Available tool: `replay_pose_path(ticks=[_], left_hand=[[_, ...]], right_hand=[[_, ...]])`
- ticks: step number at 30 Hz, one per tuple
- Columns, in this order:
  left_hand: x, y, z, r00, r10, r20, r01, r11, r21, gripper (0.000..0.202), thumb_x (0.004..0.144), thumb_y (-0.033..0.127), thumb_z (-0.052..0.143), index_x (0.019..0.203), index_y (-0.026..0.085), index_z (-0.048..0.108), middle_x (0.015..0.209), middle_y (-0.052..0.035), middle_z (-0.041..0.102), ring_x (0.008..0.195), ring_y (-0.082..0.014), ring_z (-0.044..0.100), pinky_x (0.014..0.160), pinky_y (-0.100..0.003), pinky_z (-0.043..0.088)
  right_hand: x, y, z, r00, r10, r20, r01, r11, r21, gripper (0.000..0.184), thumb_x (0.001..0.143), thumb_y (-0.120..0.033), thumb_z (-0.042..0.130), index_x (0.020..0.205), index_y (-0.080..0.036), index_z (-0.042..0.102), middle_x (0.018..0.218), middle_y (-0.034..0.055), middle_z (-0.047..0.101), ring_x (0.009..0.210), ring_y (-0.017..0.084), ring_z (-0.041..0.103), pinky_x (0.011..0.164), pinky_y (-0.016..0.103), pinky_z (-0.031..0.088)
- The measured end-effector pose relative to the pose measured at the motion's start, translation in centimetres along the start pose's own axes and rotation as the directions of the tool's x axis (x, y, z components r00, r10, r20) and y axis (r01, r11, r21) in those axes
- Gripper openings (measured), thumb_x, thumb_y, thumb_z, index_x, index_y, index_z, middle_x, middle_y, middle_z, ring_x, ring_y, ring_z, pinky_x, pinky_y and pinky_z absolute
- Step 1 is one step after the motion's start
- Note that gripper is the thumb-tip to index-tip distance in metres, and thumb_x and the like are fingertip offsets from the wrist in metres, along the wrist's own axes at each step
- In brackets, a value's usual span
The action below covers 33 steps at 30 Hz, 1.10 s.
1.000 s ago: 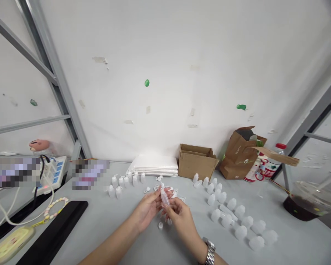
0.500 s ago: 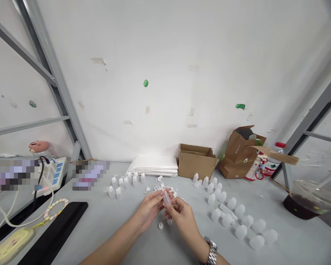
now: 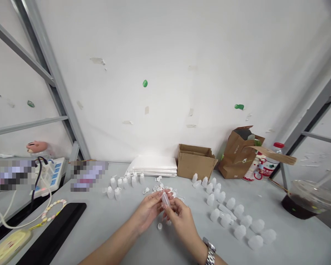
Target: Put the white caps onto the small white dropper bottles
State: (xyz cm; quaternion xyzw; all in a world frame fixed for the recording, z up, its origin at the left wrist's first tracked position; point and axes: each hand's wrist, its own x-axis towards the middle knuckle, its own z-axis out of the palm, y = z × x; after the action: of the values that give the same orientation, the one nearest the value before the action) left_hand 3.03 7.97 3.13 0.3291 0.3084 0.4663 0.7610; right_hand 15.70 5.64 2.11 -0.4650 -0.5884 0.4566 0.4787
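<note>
Translucent bottle, one: tilted over worktop centre. Left grip, right grip: both clamped on it. Possible fault: slip from uneven squeeze, knocking small white piece, near side.

Left hand and right hand bare, one wristwatch.
Silver-coloured metal, right wrist, segmented link bracelet, shiny finish. Forearms bare too. Dial unreadable.

Bottle partly hidden, left forearm cut off
</note>
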Motion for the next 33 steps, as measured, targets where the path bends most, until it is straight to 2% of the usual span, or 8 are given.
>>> replay_pose_path(ticks=[6, 11, 16, 21, 24, 26, 29, 33], left_hand=[[-0.1, -0.1, 0.0, 1.000, -0.007, -0.027, 0.007, 1.000, 0.026, 0.026, 0.070, 0.031, 0.065, 0.089, 0.014, 0.067, 0.091, -0.0109, 0.069, 0.091, -0.0229, 0.060, 0.083, -0.033, 0.040], [-0.3, 0.1, 0.1, 0.998, -0.057, 0.026, 0.058, 0.997, -0.046, 0.033, 0.078, 0.036, 0.052, 0.101, 0.015, 0.062, 0.099, -0.0112, 0.067, 0.096, -0.0233, 0.059, 0.087, -0.035, 0.038], [-0.5, 0.2, 0.3, 0.998, -0.037, 0.047, 0.042, 0.992, -0.116, 0.034, 0.078, 0.025, 0.048, 0.108, 0.014, 0.059, 0.106, -0.0106, 0.065, 0.107, -0.0232, 0.053, 0.094, -0.036, 0.034], [-0.7, 0.1, 0.5, 0.999, 0.039, -0.008, -0.039, 0.999, -0.030, 0.036, 0.077, 0.025, 0.048, 0.108, 0.011, 0.059, 0.107, -0.0117, 0.065, 0.110, -0.0250, 0.051, 0.096, -0.036, 0.032], [-0.8, 0.1, 0.6, 0.999, 0.034, -0.011, -0.034, 0.999, -0.008, 0.038, 0.077, 0.026, 0.048, 0.111, 0.010, 0.058, 0.108, -0.0119, 0.064, 0.111, -0.0248, 0.050, 0.097, -0.036, 0.031], [-0.7, 0.2, 0.7, 1.000, 0.017, -0.005, -0.017, 1.000, -0.021, 0.039, 0.077, 0.025, 0.047, 0.112, 0.011, 0.057, 0.109, -0.0116, 0.064, 0.111, -0.0243, 0.050, 0.097, -0.036, 0.031], [-0.6, 0.2, 0.6, 1.000, -0.012, 0.002, 0.012, 0.999, -0.051, 0.039, 0.078, 0.025, 0.044, 0.113, 0.011, 0.056, 0.109, -0.0115, 0.064, 0.109, -0.0243, 0.051, 0.095, -0.037, 0.032], [-0.4, 0.3, 0.5, 0.999, -0.039, 0.020, 0.040, 0.996, -0.081, 0.038, 0.078, 0.023, 0.042, 0.110, 0.009, 0.058, 0.106, -0.0125, 0.065, 0.107, -0.0246, 0.052, 0.092, -0.036, 0.034]], right_hand=[[-0.3, -0.4, 0.0, 0.996, -0.080, -0.038, 0.072, 0.981, -0.181, 0.028, 0.079, -0.043, 0.050, 0.069, -0.018, 0.054, 0.056, 0.0010, 0.059, 0.052, 0.014, 0.054, 0.053, 0.024, 0.040], [-0.3, -0.2, -0.1, 0.989, -0.142, -0.030, 0.130, 0.960, -0.248, 0.020, 0.081, -0.036, 0.049, 0.074, -0.018, 0.054, 0.063, 0.0022, 0.061, 0.058, 0.016, 0.055, 0.058, 0.025, 0.041], [-0.2, 0.5, -0.1, 0.974, -0.225, -0.041, 0.198, 0.921, -0.334, 0.013, 0.082, -0.030, 0.049, 0.081, -0.018, 0.055, 0.074, 0.0043, 0.063, 0.065, 0.016, 0.056, 0.062, 0.025, 0.042], [-0.1, 1.9, 0.1, 0.908, -0.417, -0.035, 0.328, 0.762, -0.559, 0.010, 0.084, -0.025, 0.046, 0.080, -0.018, 0.052, 0.070, 0.0052, 0.059, 0.063, 0.017, 0.054, 0.059, 0.028, 0.044], [-0.1, 2.3, 0.2, 0.842, -0.540, -0.025, 0.398, 0.650, -0.648, 0.010, 0.084, -0.022, 0.044, 0.077, -0.018, 0.050, 0.067, 0.0047, 0.057, 0.062, 0.017, 0.054, 0.056, 0.028, 0.044], [-0.1, 2.3, 0.2, 0.824, -0.567, -0.021, 0.411, 0.623, -0.666, 0.008, 0.084, -0.020, 0.043, 0.080, -0.018, 0.050, 0.068, 0.0051, 0.057, 0.063, 0.018, 0.055, 0.056, 0.028, 0.045], [-0.2, 2.2, 0.2, 0.841, -0.541, -0.033, 0.396, 0.655, -0.643, 0.007, 0.083, -0.021, 0.044, 0.084, -0.018, 0.051, 0.069, 0.0045, 0.058, 0.061, 0.017, 0.056, 0.057, 0.027, 0.045], [-0.2, 1.8, 0.2, 0.910, -0.410, -0.061, 0.306, 0.765, -0.567, 0.009, 0.082, -0.023, 0.046, 0.081, -0.017, 0.053, 0.069, 0.0052, 0.060, 0.060, 0.017, 0.056, 0.057, 0.027, 0.044]])
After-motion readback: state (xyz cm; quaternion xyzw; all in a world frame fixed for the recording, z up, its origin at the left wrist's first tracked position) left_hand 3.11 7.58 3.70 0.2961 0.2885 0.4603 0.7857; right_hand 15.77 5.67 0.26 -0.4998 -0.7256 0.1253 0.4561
